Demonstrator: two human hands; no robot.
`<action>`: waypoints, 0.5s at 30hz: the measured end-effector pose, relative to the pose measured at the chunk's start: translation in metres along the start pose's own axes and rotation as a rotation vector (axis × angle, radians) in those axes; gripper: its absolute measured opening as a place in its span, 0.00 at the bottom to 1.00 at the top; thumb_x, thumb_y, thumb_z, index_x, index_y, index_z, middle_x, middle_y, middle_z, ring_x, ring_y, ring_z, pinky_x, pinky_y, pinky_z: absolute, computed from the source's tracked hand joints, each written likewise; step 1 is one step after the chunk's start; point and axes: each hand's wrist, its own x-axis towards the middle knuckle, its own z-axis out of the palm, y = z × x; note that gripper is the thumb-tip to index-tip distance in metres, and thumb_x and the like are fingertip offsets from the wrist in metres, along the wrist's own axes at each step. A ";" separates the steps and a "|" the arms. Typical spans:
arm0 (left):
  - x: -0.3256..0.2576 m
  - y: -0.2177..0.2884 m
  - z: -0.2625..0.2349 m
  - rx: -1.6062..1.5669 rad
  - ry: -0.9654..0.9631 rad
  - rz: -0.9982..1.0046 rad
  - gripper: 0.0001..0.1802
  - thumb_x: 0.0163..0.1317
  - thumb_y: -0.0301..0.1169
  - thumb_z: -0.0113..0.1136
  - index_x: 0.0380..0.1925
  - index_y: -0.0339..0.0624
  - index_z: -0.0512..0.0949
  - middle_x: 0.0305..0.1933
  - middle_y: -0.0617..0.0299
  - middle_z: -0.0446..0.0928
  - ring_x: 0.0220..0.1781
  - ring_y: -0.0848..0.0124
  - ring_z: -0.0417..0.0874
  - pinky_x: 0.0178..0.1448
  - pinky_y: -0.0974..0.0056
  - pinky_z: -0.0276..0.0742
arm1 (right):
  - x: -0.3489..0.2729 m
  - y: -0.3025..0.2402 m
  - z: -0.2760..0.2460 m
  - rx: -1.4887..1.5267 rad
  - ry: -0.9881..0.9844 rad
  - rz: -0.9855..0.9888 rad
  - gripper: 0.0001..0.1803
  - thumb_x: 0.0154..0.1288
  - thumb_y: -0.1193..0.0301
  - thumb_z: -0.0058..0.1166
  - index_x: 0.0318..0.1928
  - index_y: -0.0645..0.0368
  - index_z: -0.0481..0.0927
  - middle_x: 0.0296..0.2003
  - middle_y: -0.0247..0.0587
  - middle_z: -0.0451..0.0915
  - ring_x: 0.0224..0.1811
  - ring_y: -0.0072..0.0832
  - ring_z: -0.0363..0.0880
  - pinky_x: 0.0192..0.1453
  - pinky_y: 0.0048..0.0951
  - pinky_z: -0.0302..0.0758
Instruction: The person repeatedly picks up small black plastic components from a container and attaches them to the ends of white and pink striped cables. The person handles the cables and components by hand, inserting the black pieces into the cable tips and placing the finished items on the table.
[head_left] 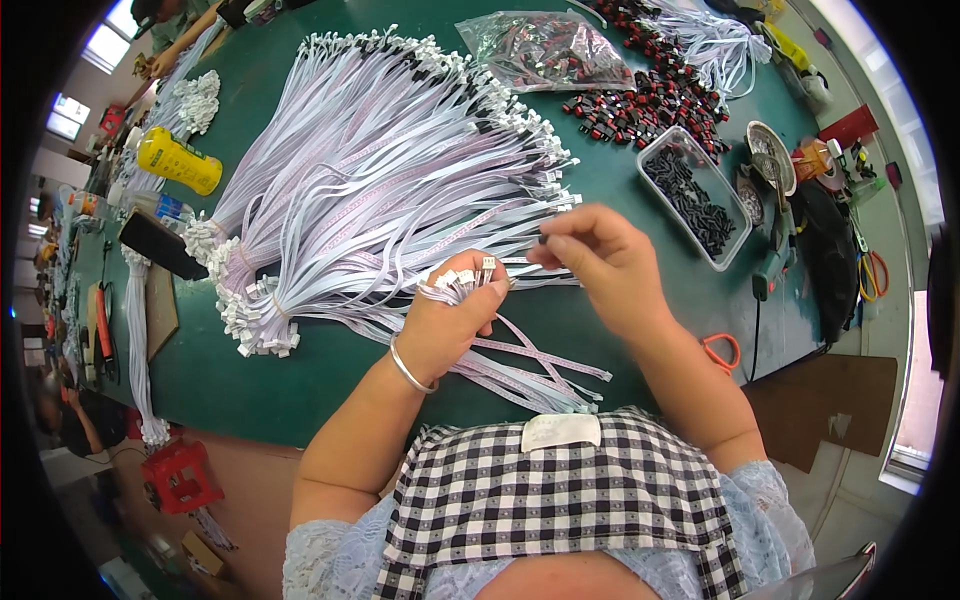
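My left hand is closed round several flat ribbon cables, their white connectors poking up between thumb and fingers. Just right of it, my right hand pinches a small black piece between thumb and fingertip, apart from the connectors. Loose ends of ribbon cables trail below my hands toward the table's near edge. Beyond them a large fanned pile of white and pinkish ribbon cables covers the middle of the table, with white connectors at both ends.
On the right stands a clear plastic box of small black sleeves. Behind it lie red-and-black parts and a bag of similar parts. Orange-handled scissors rest near my right forearm. At left are a yellow bottle and a dark phone-like object.
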 end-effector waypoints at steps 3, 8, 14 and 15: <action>0.001 0.000 0.001 0.057 0.000 0.001 0.05 0.63 0.30 0.56 0.36 0.42 0.74 0.25 0.72 0.71 0.23 0.84 0.67 0.27 0.77 0.67 | -0.012 0.005 0.003 0.050 0.001 0.019 0.06 0.66 0.80 0.50 0.43 0.67 0.76 0.37 0.39 0.80 0.41 0.23 0.81 0.46 0.23 0.78; 0.001 -0.002 0.001 0.048 0.019 0.013 0.05 0.63 0.30 0.55 0.36 0.42 0.74 0.26 0.71 0.71 0.24 0.84 0.68 0.27 0.77 0.68 | -0.019 0.007 0.008 0.078 0.009 -0.031 0.07 0.65 0.80 0.51 0.43 0.68 0.76 0.39 0.41 0.80 0.42 0.24 0.82 0.46 0.23 0.79; 0.001 -0.004 0.001 0.026 0.031 0.055 0.06 0.63 0.30 0.57 0.37 0.41 0.74 0.28 0.70 0.72 0.25 0.83 0.69 0.28 0.76 0.69 | -0.025 0.013 0.008 -0.136 -0.002 -0.120 0.07 0.65 0.80 0.52 0.43 0.68 0.76 0.37 0.42 0.80 0.39 0.24 0.82 0.44 0.23 0.78; 0.001 -0.004 0.001 0.023 0.035 0.062 0.06 0.63 0.30 0.57 0.37 0.41 0.74 0.28 0.70 0.72 0.25 0.83 0.70 0.28 0.76 0.69 | -0.026 0.013 0.008 -0.134 -0.007 -0.101 0.07 0.65 0.80 0.53 0.43 0.68 0.76 0.37 0.42 0.80 0.38 0.24 0.82 0.43 0.23 0.78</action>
